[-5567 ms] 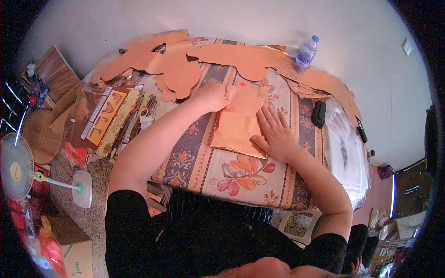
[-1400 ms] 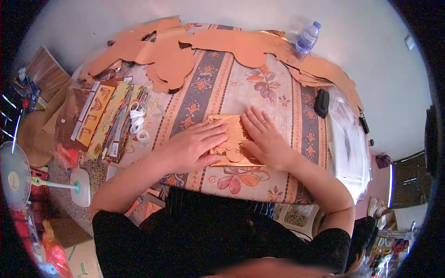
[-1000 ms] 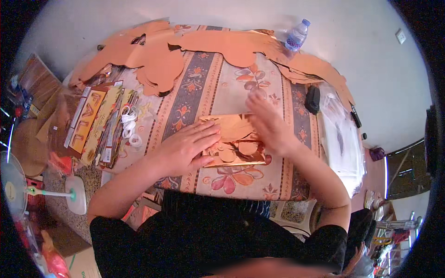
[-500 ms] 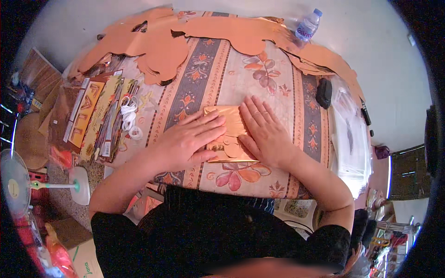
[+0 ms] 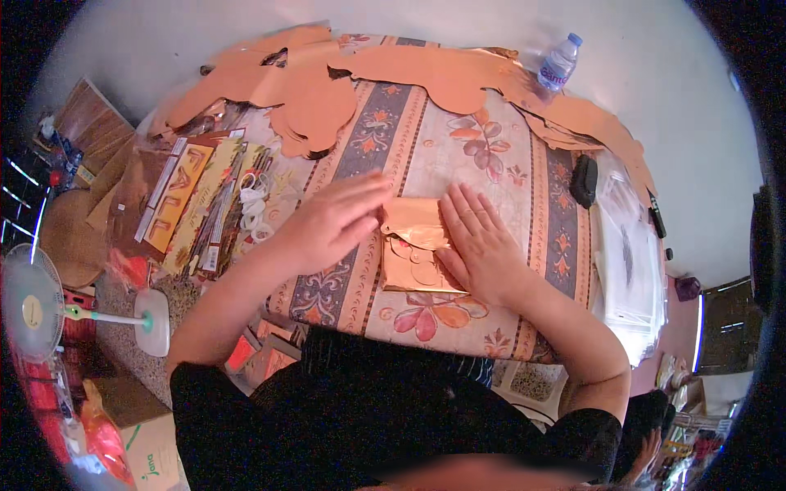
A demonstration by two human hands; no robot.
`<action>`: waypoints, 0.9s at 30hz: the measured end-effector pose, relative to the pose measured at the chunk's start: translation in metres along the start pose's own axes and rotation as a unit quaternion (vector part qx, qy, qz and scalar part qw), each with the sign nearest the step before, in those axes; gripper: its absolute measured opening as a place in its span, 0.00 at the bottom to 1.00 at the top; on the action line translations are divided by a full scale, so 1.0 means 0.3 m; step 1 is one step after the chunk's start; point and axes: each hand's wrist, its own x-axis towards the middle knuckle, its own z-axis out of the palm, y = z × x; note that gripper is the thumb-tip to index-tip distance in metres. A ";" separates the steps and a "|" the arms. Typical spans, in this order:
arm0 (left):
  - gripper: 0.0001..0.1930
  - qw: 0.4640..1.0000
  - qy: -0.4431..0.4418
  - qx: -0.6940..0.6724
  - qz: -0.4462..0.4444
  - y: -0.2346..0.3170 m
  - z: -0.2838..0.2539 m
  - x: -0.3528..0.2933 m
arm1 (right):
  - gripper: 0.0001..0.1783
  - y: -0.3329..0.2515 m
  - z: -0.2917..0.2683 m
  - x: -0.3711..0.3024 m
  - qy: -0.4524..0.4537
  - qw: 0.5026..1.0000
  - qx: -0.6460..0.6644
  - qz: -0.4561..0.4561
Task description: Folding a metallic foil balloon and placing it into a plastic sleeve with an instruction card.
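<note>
A flat, folded packet of copper-coloured foil (image 5: 416, 219) lies on the flowered tablecloth in front of me, its layers creased and a rounded flap showing near the middle. Flat along the packet's right side rests my right hand (image 5: 485, 247), fingers stretched out and thumb on the foil. My left hand (image 5: 337, 222) hovers by the packet's left edge, fingers extended and holding nothing; whether its fingertips touch the foil I cannot tell.
Large flat copper foil shapes (image 5: 417, 67) spread along the table's far edge beside a water bottle (image 5: 557, 67). Printed packs (image 5: 176, 195) and white ribbon (image 5: 254, 204) lie left. Clear plastic bags (image 5: 626, 270), a dark object (image 5: 584, 180) and a black marker (image 5: 657, 217) lie right. A fan (image 5: 33, 303) stands left.
My left hand has come off the packet and moved to its left edge. My right hand stays flat on the foil. The whole view has shifted slightly.
</note>
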 end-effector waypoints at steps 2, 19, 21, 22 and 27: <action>0.21 0.987 -0.043 0.118 0.103 -0.014 0.028 0.013 | 0.37 0.002 -0.003 0.003 0.004 1.000 0.021 -0.001; 0.28 0.972 -0.113 0.167 0.118 0.019 0.045 -0.007 | 0.36 -0.001 0.006 -0.003 0.016 1.000 -0.003 -0.009; 0.29 0.972 -0.138 0.146 0.122 0.022 0.052 -0.020 | 0.37 -0.005 0.004 -0.010 0.009 1.000 -0.005 -0.007; 0.31 0.969 -0.159 0.153 0.106 0.037 0.044 -0.034 | 0.37 -0.007 0.004 -0.017 0.009 1.000 0.016 -0.016; 0.41 0.961 -0.187 0.178 0.094 0.115 0.028 -0.122 | 0.39 -0.053 -0.011 -0.059 -0.008 0.999 0.033 -0.040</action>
